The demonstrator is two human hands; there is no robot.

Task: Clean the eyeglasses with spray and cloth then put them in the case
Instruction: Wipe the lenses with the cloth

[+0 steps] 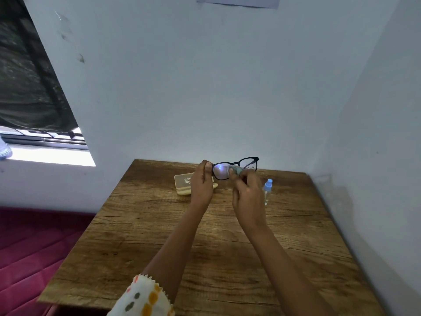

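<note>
Black-framed eyeglasses (250, 162) are held up above the far part of the wooden table (205, 242). My left hand (201, 185) pinches the left end of the frame. My right hand (247, 195) pinches a small grey-green cloth (237, 169) against the left lens near the bridge. A beige glasses case (183, 182) lies open on the table behind my left hand, partly hidden by it. A small clear spray bottle with a blue cap (267, 188) stands just right of my right hand.
White walls close off the table at the back and on the right. A window (34, 87) is at the upper left, and a red mattress (34, 247) lies to the left below the table edge.
</note>
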